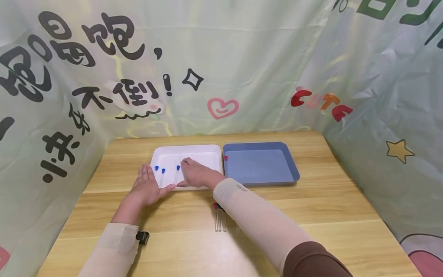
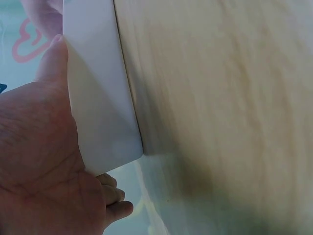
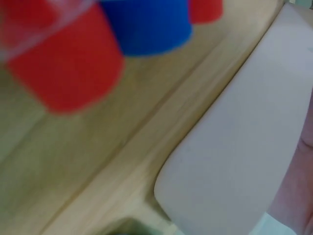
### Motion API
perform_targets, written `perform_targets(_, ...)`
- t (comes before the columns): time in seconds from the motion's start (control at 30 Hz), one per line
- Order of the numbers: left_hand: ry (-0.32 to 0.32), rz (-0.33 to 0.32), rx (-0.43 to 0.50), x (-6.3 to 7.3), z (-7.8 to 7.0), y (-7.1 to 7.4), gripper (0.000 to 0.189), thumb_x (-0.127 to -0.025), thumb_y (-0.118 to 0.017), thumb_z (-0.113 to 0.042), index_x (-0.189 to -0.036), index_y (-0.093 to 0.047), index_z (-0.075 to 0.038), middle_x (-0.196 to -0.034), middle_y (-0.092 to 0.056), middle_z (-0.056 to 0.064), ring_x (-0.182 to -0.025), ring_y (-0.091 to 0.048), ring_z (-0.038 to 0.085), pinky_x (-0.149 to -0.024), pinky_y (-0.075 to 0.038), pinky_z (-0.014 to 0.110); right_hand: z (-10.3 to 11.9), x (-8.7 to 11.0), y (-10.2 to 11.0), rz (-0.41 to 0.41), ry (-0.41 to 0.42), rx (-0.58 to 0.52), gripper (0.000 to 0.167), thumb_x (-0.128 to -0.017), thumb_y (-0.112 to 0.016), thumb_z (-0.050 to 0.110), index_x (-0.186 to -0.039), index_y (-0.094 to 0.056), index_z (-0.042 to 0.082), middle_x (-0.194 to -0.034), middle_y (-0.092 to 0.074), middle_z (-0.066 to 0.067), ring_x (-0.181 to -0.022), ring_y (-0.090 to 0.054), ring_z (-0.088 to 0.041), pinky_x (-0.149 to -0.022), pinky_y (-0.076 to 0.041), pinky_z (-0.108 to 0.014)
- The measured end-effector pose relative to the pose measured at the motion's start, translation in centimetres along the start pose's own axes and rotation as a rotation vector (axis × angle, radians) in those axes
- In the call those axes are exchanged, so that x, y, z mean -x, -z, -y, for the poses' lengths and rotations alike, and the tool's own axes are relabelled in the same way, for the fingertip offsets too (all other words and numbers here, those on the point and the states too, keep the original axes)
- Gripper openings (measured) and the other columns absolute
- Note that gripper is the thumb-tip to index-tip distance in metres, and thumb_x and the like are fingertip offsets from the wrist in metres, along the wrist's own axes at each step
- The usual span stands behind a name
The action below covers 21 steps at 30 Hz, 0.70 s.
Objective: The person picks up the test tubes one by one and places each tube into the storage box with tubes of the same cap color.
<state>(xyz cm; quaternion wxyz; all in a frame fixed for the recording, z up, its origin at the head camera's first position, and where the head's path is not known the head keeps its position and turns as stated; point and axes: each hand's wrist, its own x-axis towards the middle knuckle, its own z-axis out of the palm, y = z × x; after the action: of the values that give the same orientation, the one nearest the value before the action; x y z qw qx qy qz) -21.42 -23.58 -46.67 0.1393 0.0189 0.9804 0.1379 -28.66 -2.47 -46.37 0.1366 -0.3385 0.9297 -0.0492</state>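
My left hand [image 1: 146, 186] rests on the left front corner of the white tray [image 1: 202, 148], its fingers straight along the side rim and its thumb pointing right along the front rim. In the left wrist view the left palm [image 2: 39, 142] lies against the tray's outer wall [image 2: 100, 93]. My right hand [image 1: 199, 174] lies over the front rim, fingers inside the tray and thumb stretched towards the left thumb. Between the hands lie blue-capped test tubes; one blue cap [image 1: 178, 167] is right beside the right fingers. Under the right palm the view is hidden.
A blue-grey tray [image 1: 261, 144] stands right of the white one, with a red cap [image 1: 226, 158] at its left side. Several clear test tubes [image 1: 219, 221] lie on the table [image 1: 180, 238] below the right forearm; red caps [image 3: 68, 73] and a blue cap [image 3: 151, 27] show close up there.
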Motion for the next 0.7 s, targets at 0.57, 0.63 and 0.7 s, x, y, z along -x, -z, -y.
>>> perform_targets(0.57, 0.002, -0.003, 0.027, -0.1, -0.2, -0.2, 0.133, -0.101, -0.050, -0.079, -0.160, 0.010, 0.025, -0.170, 0.017, 0.046, -0.162, 0.008, 0.064, -0.135, -0.008, 0.070, -2.5, 4.5, 1.1, -0.031, -0.022, -0.150, 0.095, -0.106, -0.062, 0.060, -0.172, -0.024, 0.002, -0.180, -0.027, -0.015, -0.167, -0.031, -0.027, -0.137, -0.032, -0.038)
perform_targets(0.63, 0.000, -0.003, 0.020, -0.1, -0.1, -0.2, 0.133, -0.101, -0.050, -0.079, -0.159, 0.011, 0.025, -0.169, 0.017, 0.047, -0.161, 0.009, 0.065, -0.134, -0.008, 0.071, -2.9, 5.1, 1.3, -0.040, -0.021, -0.169, 0.095, -0.107, -0.062, 0.059, -0.172, -0.023, 0.002, -0.180, -0.026, -0.016, -0.167, -0.031, -0.028, -0.136, -0.032, -0.039)
perform_targets(0.7, -0.001, -0.004, 0.021, -0.1, -0.1, -0.2, 0.133, -0.102, -0.049, -0.079, -0.159, 0.012, 0.025, -0.169, 0.018, 0.047, -0.161, 0.009, 0.065, -0.134, -0.007, 0.072, -3.3, 5.7, 1.4, -0.046, -0.020, -0.187, 0.093, -0.107, -0.061, 0.057, -0.172, -0.023, 0.002, -0.180, -0.026, -0.016, -0.168, -0.030, -0.029, -0.137, -0.032, -0.041)
